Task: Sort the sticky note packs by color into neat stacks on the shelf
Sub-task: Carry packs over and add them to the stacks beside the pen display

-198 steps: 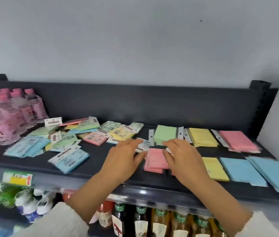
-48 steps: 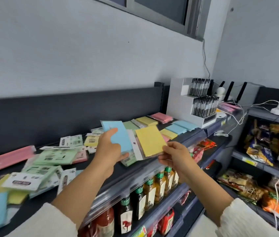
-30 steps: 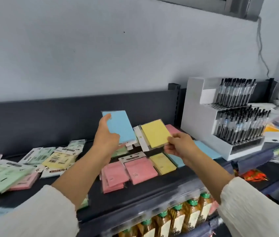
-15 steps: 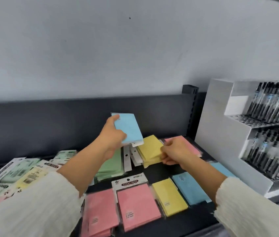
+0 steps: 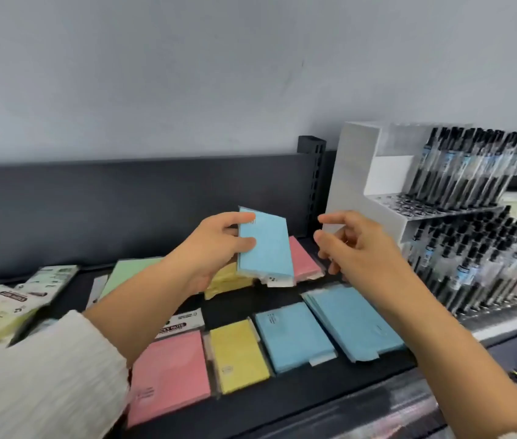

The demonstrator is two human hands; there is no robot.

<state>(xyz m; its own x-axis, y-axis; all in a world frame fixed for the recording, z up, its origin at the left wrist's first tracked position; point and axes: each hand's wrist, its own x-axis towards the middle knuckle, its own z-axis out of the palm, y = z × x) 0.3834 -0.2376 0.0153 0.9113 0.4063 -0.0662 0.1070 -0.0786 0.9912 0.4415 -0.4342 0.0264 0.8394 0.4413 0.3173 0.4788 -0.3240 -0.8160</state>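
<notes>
Hands meet in the air above a dark shelf [image 5: 251, 301]. The left hand [image 5: 216, 245] pinches a blue pack [image 5: 265, 245] by its left edge, with the thumb on its face and the forefinger over the top corner. It holds the pack upright and a little tilted, white header tab at the bottom. The pack hangs clear of the shelf, in front of the back row. The right hand [image 5: 355, 245] is just beside it, apart from it, and holds nothing. Its thumb and forefinger are parted and point toward the pack, and its other fingers are loosely bent.

Back row, left to right: a green pack [image 5: 130, 274], a yellow stack [image 5: 225, 282] partly hidden by the left hand, and a pink pack [image 5: 303, 258] partly behind the held one.

Front row, left to right: a pink stack [image 5: 171, 372] with a printed white tab at its far end, a yellow pack [image 5: 238, 356], a flat blue pack [image 5: 292, 337] and a slightly fanned blue stack [image 5: 355, 318] under the right forearm. All four lie flat, side by side and close together.

At the far left sits a loose pile [image 5: 4, 308] of green and yellow packs, blurred. Right of the shelf stands a white pen stand [image 5: 355, 172] with tiers of black pens [image 5: 472, 172]. A white sleeve [image 5: 45, 375] covers the left forearm.
</notes>
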